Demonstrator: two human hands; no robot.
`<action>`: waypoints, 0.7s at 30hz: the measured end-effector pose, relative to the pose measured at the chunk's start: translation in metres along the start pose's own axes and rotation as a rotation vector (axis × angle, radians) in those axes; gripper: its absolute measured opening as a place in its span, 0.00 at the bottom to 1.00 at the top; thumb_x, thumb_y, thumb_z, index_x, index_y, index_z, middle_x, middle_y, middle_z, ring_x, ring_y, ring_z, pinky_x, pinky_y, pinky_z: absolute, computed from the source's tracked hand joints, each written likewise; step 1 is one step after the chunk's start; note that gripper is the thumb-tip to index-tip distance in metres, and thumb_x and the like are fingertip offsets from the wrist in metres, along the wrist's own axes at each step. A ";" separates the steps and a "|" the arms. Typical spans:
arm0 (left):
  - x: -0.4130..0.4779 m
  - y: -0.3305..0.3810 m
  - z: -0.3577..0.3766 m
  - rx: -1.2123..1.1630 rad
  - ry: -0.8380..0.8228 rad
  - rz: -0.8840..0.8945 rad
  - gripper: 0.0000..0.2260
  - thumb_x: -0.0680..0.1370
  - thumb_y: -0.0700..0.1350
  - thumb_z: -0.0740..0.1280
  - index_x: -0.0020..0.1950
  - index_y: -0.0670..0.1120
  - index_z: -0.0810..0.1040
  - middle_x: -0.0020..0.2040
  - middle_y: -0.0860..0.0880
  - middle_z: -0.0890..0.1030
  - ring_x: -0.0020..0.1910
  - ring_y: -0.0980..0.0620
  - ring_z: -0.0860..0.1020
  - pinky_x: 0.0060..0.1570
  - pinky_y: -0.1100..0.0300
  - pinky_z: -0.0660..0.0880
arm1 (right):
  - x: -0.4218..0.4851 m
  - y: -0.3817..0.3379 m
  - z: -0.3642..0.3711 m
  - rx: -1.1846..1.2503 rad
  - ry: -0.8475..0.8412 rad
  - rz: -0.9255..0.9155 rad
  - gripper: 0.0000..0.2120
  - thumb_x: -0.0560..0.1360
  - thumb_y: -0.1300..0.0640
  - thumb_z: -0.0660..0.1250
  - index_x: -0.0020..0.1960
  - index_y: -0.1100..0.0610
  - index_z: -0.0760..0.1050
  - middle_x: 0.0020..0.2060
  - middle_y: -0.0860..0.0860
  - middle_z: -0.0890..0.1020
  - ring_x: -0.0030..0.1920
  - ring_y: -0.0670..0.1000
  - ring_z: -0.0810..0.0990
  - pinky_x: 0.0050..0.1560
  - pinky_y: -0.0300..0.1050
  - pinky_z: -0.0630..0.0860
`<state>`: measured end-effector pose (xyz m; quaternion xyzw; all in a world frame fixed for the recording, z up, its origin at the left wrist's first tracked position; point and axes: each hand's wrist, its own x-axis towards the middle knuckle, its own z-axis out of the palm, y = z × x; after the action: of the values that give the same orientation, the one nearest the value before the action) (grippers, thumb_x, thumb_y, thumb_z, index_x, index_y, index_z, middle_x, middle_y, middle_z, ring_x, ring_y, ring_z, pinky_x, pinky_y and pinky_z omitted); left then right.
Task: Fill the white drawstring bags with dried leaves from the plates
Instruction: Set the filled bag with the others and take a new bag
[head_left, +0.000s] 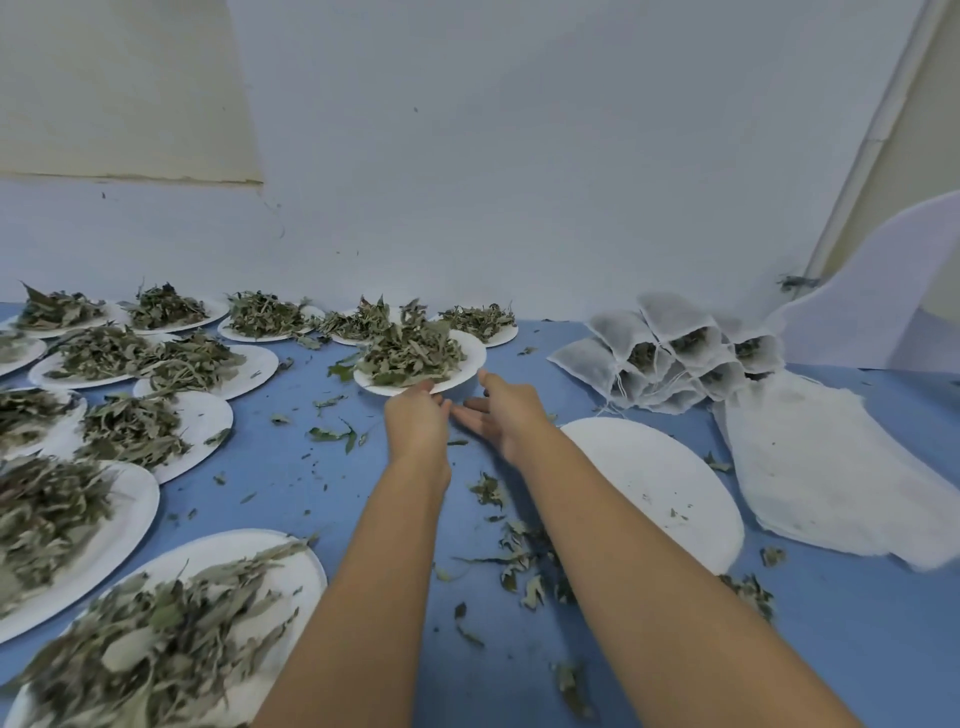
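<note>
Blue table (291, 467): left hand (415, 426) grips one leaf plate (470, 358), right hand (504, 415) spread.

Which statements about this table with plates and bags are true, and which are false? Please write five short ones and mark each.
1. The left hand touches the near rim of a leaf-filled plate. True.
2. The right hand holds a bag. False: its fingers are straight and hold nothing.
3. The plate beside the right forearm is heaped with leaves. False: it is almost bare, with only a few crumbs.
4. The filled bags are stacked at the far right, near the wall. True.
5. Loose leaves lie scattered on the blue table. True.
</note>
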<state>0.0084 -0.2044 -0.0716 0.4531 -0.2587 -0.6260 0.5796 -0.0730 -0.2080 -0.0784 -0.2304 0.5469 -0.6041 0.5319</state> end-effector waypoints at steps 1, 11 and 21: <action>-0.004 -0.002 0.002 0.019 -0.010 0.004 0.16 0.81 0.32 0.54 0.67 0.34 0.71 0.62 0.35 0.75 0.52 0.48 0.76 0.45 0.64 0.73 | -0.001 -0.001 -0.004 0.028 -0.001 0.005 0.19 0.81 0.57 0.61 0.68 0.65 0.65 0.61 0.66 0.74 0.46 0.59 0.83 0.53 0.49 0.79; -0.054 -0.010 0.022 0.106 -0.119 0.053 0.14 0.82 0.33 0.52 0.60 0.35 0.74 0.47 0.42 0.77 0.52 0.48 0.77 0.36 0.66 0.75 | -0.032 -0.039 -0.035 0.050 0.094 -0.106 0.06 0.79 0.69 0.56 0.46 0.65 0.69 0.39 0.59 0.76 0.27 0.53 0.79 0.22 0.39 0.76; -0.066 -0.027 0.017 0.222 0.112 -0.023 0.14 0.81 0.41 0.54 0.41 0.41 0.76 0.38 0.43 0.76 0.33 0.52 0.72 0.37 0.58 0.71 | -0.078 -0.061 -0.112 -0.064 0.172 -0.216 0.09 0.77 0.70 0.55 0.42 0.63 0.70 0.35 0.56 0.78 0.33 0.51 0.79 0.28 0.40 0.79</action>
<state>-0.0247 -0.1396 -0.0690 0.5515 -0.2884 -0.5740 0.5321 -0.1678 -0.1017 -0.0331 -0.2523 0.5813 -0.6577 0.4073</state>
